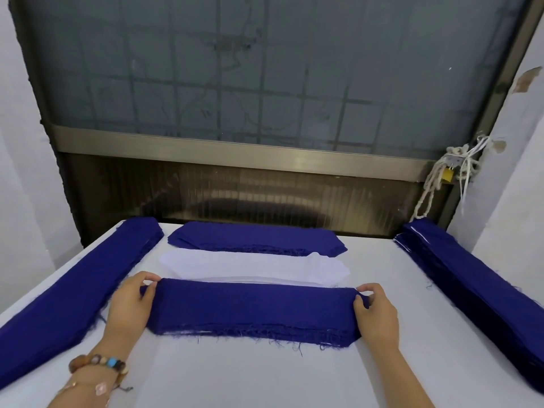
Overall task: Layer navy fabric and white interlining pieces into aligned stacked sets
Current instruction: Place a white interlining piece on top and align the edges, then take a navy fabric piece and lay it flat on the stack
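A navy fabric piece [253, 309] tops a layered stack in the middle of the white table [250, 375], with white interlining edges showing along its frayed front. My left hand [129, 304] pinches its left end. My right hand [375, 315] pinches its right end. Just behind it lies a pile of white interlining pieces [253, 265]. Further back lies a flat pile of navy pieces [256, 238].
A long navy stack [73, 285] runs along the table's left edge. Another long navy stack [477, 287], with white layers showing at its far end, runs along the right edge. A dark window frame [235, 148] stands behind the table.
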Available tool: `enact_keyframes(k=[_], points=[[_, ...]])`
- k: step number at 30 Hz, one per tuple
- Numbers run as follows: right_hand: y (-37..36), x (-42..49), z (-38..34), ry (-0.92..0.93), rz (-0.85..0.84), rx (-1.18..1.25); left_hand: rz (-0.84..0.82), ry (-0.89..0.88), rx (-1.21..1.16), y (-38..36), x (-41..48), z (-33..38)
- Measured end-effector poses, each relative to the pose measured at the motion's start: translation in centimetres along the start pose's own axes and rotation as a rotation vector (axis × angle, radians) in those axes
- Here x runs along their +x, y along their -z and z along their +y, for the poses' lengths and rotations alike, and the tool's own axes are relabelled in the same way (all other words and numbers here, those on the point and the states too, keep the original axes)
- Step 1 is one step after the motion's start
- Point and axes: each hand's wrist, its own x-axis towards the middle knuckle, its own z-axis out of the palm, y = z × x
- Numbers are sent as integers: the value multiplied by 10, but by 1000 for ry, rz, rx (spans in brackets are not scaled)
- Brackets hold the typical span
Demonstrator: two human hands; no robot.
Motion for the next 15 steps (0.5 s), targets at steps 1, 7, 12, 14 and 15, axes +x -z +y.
enact_keyframes(k=[1, 7, 12, 14, 15], points=[[0, -1, 0, 2, -1, -2, 3, 5, 7, 0, 0, 0], [0, -1, 0, 54, 32, -61, 30, 33, 60, -1, 2, -2], [0, 1, 2, 69, 27, -104, 74, 83, 49, -2, 2, 0], [0, 2, 3, 66, 31, -100, 72, 91, 50, -1, 2, 0], [-1, 2, 4, 69, 34, -105, 68, 91, 53, -1, 2, 0]])
